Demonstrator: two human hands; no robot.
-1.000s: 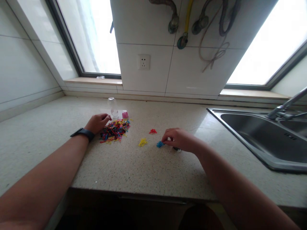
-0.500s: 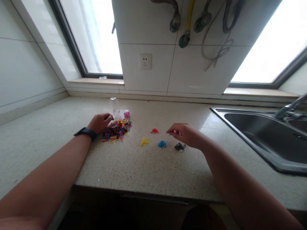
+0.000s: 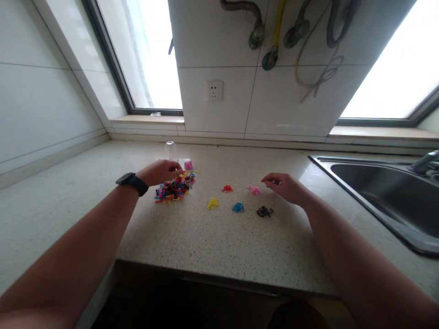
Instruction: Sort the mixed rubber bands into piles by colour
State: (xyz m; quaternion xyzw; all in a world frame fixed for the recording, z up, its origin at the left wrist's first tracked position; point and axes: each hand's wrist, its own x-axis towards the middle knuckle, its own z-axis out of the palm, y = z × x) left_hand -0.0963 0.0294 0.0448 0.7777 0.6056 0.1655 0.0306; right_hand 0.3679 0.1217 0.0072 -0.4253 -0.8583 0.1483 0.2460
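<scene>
A heaped pile of small mixed-colour rubber bands [image 3: 174,187] lies on the left of the counter. My left hand [image 3: 163,171], with a dark watch on its wrist, rests at the pile's far edge; its fingers are curled together, and whatever they pinch is hidden. My right hand [image 3: 283,186] hovers just right of a small cluster of pink rubber bands [image 3: 254,190], its fingertips slightly apart with nothing visible in them. Nearby sit separate little clusters of red bands [image 3: 227,188], yellow bands [image 3: 213,204], blue bands [image 3: 238,207] and black bands [image 3: 265,211].
Behind the pile stand a clear jar [image 3: 170,150] and a pink cap [image 3: 188,165]. A steel sink [image 3: 363,187] with a faucet [image 3: 425,162] is set into the counter [image 3: 206,246] at right. The tiled wall [image 3: 212,116] closes off the back.
My right hand has drawn back rightward, uncovering the pink cluster. My left hand has shifted right over the far edge of the pile. The whole view has moved slightly.
</scene>
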